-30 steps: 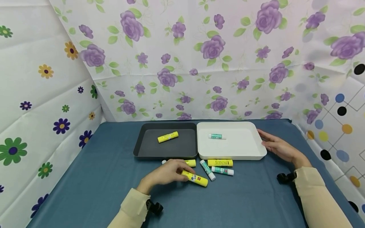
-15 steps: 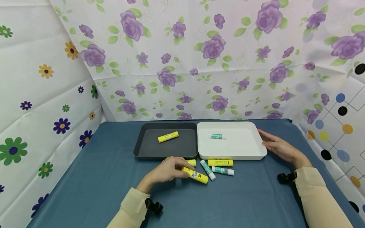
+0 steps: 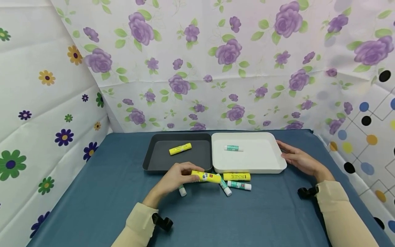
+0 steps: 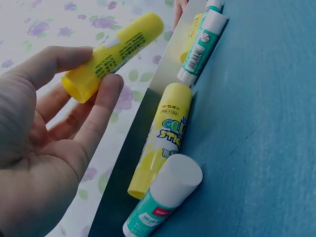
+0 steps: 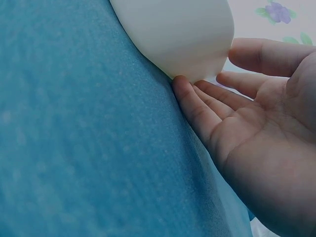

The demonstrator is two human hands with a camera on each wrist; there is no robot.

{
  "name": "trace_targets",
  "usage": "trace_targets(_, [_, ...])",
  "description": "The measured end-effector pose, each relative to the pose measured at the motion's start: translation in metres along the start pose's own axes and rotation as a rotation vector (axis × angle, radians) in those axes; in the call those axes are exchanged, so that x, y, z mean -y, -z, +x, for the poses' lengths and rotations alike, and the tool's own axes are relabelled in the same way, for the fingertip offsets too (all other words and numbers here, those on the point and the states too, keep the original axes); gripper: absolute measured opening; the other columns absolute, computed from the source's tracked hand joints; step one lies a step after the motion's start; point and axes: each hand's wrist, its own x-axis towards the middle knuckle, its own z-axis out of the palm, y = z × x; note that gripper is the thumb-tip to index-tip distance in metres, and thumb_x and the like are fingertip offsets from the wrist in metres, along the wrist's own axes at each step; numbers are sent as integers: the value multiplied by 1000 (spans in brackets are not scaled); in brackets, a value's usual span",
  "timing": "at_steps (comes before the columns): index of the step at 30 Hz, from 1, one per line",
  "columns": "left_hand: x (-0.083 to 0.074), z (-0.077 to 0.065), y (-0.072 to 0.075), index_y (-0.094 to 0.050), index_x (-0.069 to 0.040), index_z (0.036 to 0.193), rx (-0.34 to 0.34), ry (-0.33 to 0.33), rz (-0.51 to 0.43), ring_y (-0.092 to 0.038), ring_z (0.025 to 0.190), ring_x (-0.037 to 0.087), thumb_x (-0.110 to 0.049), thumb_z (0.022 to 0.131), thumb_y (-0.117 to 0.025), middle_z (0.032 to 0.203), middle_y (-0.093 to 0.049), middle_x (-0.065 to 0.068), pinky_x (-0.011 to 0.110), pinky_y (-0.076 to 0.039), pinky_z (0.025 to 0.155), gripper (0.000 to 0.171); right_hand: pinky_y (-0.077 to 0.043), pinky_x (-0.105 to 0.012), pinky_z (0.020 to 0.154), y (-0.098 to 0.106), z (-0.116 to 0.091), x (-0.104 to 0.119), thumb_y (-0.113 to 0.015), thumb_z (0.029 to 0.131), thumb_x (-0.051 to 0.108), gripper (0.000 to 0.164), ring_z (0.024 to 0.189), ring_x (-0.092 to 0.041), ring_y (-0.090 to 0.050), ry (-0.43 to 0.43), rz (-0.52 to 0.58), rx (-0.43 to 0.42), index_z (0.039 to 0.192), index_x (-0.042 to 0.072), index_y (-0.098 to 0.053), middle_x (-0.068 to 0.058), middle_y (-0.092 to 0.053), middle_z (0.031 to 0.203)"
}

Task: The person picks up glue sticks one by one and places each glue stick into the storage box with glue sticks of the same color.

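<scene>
My left hand (image 3: 174, 180) pinches a yellow glue stick (image 3: 208, 177) between thumb and fingers, above the table by the front edge of the dark tray (image 3: 156, 165). In the left wrist view, the held stick points away over another yellow glue stick (image 4: 165, 133) and a green-and-white glue stick (image 4: 170, 185) on the table. My right hand (image 3: 302, 162) touches the right side of the white tray (image 3: 265, 154), its fingers fairly straight against the tray's corner in the right wrist view. One yellow glue stick (image 3: 180, 149) lies in the dark tray, a small green one (image 3: 233, 148) in the white tray.
Before the white tray lie a yellow glue stick (image 3: 237, 176) and two green-and-white ones, one angled (image 3: 226, 189) and one nearly level (image 3: 239, 185). The trays stand side by side on a blue cloth (image 3: 262, 219). A flowered curtain (image 3: 197, 68) hangs behind.
My left hand has raised the yellow glue stick off the table and moved it away from me, toward the dark tray. My right hand stays at the white tray.
</scene>
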Motion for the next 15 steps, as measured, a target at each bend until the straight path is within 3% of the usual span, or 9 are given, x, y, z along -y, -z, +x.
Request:
trace_targets(4, [1,-2,7,-76,-18,129,-37,28,-12,-61,93,25,-26,99,-75,122,-68,5,41,-56,83,31,-39,-9,100,1,0,-2,-46,113,14,73,156,-42,14,-6,1,-4,168,13,2,-15,14,173])
trace_targets(9, [2,-5,21,-74,-15,131,-95,32,-57,-66,105,27,-26,99,-74,130,-67,7,54,-55,91,34,-39,-9,100,0,0,-2,-47,113,16,74,156,-41,13,-5,1,-5,168,14,1,-14,13,173])
trace_targets(15, [0,-10,44,-72,-12,133,-180,36,-70,-65,109,31,-24,99,-74,134,-65,10,52,-53,96,36,-39,-9,100,0,1,1,-46,113,15,73,156,-42,12,-4,-4,-7,168,13,1,-14,13,173])
